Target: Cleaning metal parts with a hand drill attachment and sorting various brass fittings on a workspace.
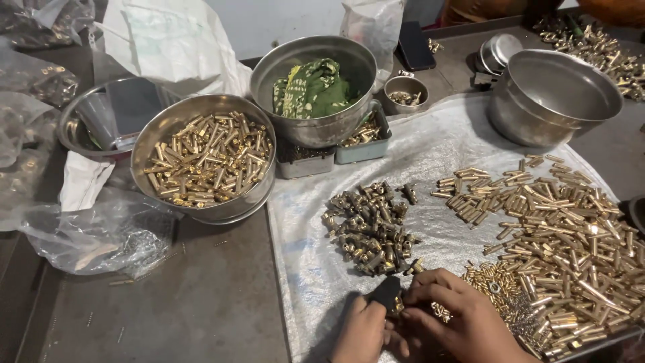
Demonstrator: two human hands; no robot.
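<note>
A small dark tool [387, 293] sits at the bottom middle of the view, on the white sheet [437, 134] that covers the counter [201, 296]. The left hand [363, 329] holds it, with the fingers wrapped around it in a tight grip. The right hand [463, 316] is just beside it, and its fingertips are pressed together, pinching a small brass part [401, 306] against the tool.

Just above the hands lies a pile of dark brass parts [369, 222]. To the right is a big heap of shiny brass tubes [557, 228], spread wide over the sheet. A few thin springs [517, 312] lie near the right hand.

Farther back on the left, a steel bowl [201, 202] is full of brass tubes. Behind it, another steel bowl holds a green cloth [312, 87] and rests on two grey trays [336, 151]. A small cup [406, 91] with bits in it stands next to that. On the right stands a big pot [557, 94]. Clear plastic bags [101, 228] lie on the left side of the counter.
</note>
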